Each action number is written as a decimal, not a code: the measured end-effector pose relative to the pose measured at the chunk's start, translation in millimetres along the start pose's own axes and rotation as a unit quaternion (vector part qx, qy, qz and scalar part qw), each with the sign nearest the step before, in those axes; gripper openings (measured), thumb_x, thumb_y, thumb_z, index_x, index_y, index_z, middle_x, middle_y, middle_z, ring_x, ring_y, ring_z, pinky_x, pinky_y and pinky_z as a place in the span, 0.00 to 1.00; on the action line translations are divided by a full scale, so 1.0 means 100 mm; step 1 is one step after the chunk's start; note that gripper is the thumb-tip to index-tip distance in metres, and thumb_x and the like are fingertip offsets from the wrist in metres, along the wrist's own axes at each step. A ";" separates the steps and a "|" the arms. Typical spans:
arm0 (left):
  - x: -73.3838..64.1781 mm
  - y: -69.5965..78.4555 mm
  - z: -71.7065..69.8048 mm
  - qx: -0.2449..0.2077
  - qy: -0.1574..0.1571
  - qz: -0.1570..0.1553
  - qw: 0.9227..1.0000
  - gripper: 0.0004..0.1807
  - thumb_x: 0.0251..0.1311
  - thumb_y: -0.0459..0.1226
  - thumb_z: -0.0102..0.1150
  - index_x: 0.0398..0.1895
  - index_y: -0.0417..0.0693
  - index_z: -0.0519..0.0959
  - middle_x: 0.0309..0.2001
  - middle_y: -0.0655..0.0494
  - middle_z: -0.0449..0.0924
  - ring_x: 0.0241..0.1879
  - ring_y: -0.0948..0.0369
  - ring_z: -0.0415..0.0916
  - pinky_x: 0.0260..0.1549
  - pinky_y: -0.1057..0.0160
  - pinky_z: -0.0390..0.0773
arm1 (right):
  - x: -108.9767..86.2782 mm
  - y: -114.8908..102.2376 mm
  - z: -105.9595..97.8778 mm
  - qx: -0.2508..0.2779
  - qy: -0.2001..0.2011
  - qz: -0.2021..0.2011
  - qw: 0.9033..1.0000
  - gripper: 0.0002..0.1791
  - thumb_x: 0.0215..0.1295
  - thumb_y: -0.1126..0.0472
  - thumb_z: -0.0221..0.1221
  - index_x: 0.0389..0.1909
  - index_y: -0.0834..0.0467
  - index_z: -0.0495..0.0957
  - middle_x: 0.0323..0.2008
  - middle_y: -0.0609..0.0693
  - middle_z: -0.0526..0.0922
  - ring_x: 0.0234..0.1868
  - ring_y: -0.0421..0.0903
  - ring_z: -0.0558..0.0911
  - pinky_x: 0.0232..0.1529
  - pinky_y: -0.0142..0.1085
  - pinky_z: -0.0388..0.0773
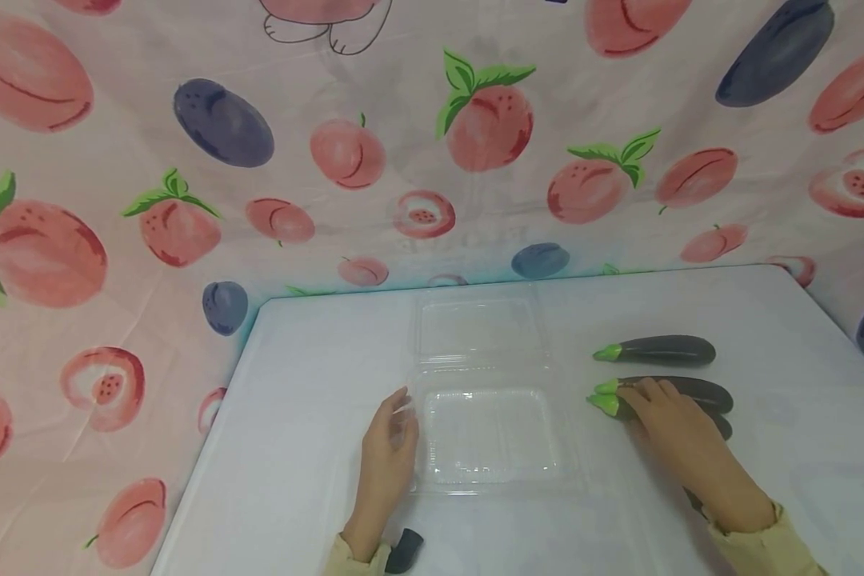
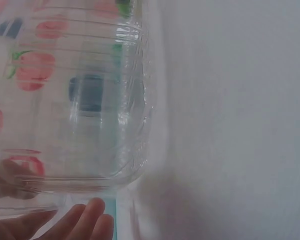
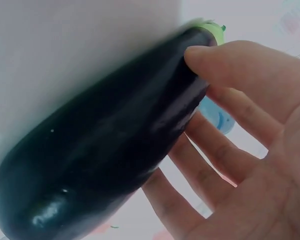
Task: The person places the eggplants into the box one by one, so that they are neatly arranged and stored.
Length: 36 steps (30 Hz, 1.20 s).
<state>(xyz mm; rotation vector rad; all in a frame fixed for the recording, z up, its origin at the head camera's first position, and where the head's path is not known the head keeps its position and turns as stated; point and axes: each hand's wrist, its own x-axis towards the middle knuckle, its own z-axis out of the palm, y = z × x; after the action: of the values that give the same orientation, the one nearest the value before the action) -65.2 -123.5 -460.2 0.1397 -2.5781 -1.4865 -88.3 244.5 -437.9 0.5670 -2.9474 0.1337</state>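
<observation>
We see a smooth white counter with a pale cloth behind it, printed with pink and dark blue fruit. A clear plastic box lies open on it, its lid part toward the cloth. To the right of the box, the front eggplant lies longways from left to right, green end pointing left at the box. The middle eggplant and the back eggplant point the same way. Our right hand holds the front one near its green end. Our left hand has loose fingers, thumb apart, by the box's left edge.
</observation>
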 end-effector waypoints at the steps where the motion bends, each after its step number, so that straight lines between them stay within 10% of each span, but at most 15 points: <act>1: 0.00 0.00 0.00 0.000 0.001 -0.002 1.000 0.23 0.71 0.35 0.52 0.68 0.48 0.69 0.63 0.50 0.76 0.58 0.53 0.78 0.57 0.50 0.80 | 0.00 0.00 0.00 0.002 -0.002 0.002 1.000 0.25 0.50 0.71 0.71 0.52 0.67 0.79 0.44 0.62 0.78 0.45 0.60 0.79 0.40 0.54 0.82; 36: -0.01 0.01 0.03 -0.013 -0.003 -0.010 1.000 0.23 0.72 0.35 0.49 0.69 0.48 0.68 0.57 0.50 0.80 0.57 0.52 0.79 0.60 0.49 0.78 | 0.00 0.05 -0.03 0.009 0.010 -0.016 1.000 0.24 0.50 0.69 0.71 0.51 0.66 0.81 0.45 0.61 0.81 0.47 0.60 0.80 0.44 0.54 0.81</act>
<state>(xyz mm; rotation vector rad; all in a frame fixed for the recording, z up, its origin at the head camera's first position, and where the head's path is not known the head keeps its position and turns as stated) -64.4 -120.6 -460.9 0.1593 -2.5680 -1.5297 -89.8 249.4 -435.2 0.6123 -2.9181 0.1611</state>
